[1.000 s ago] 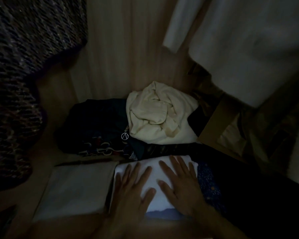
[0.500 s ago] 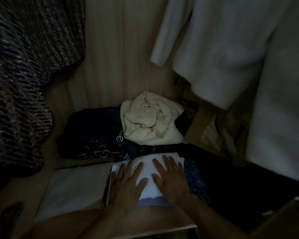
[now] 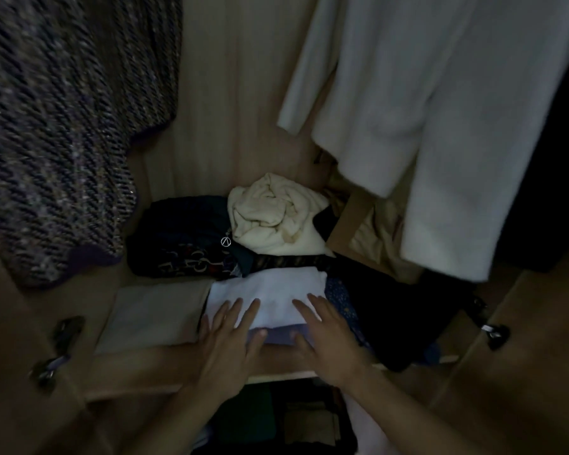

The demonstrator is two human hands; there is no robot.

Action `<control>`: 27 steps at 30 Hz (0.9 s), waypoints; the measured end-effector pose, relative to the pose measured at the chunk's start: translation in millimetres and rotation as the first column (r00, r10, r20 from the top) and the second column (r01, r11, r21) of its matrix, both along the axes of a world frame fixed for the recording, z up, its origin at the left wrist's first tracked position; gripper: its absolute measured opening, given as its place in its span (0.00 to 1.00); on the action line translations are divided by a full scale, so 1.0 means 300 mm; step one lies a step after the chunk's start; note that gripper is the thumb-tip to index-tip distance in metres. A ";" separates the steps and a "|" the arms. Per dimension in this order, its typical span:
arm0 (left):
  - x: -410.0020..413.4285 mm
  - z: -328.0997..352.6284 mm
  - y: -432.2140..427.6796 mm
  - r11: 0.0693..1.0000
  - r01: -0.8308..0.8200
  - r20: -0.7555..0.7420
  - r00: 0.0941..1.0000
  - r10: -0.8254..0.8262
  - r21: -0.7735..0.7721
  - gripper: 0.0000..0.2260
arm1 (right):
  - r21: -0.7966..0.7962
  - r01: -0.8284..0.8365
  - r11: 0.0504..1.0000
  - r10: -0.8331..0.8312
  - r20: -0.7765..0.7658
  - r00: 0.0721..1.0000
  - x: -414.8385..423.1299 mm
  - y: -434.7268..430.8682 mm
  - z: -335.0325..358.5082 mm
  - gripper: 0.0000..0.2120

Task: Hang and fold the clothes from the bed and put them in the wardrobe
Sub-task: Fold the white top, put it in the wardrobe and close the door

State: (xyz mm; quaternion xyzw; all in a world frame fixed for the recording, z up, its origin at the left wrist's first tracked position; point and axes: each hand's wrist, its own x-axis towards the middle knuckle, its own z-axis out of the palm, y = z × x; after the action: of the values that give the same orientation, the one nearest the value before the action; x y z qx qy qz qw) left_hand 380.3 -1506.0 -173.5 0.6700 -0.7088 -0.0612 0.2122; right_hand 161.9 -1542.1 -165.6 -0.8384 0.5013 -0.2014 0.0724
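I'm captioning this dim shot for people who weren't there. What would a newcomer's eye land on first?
The left hand and right hand lie flat, fingers spread, on a folded white garment at the front of the wardrobe shelf. Just behind it sits a crumpled cream cloth. A long white coat hangs at the upper right.

Knit garment [image 3: 56, 126] cut off top-left, white coat [image 3: 440, 110] half hiding perhaps a box [image 3: 349, 231]
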 end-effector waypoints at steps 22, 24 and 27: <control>-0.429 0.305 0.687 0.991 -0.030 0.070 0.997 0.039 -0.127 0.25 | -0.184 0.002 0.983 0.035 0.195 0.980 -0.413 0.665 0.271 0.27; -0.449 0.344 0.721 0.987 -0.013 0.055 0.998 0.022 -0.159 0.24 | -0.200 0.023 0.980 0.011 0.169 0.986 -0.431 0.720 0.303 0.27; -0.461 0.387 0.779 0.983 0.016 0.045 0.999 -0.008 -0.183 0.24 | -0.201 0.077 0.977 -0.048 0.146 0.988 -0.449 0.796 0.346 0.27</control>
State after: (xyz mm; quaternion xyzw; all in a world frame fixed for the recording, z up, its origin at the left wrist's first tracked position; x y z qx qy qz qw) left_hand 242.2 -1272.5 -57.4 0.6446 -0.7199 0.0177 0.2567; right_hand 27.1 -1303.2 -61.8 -0.8089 0.4978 -0.3127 0.0140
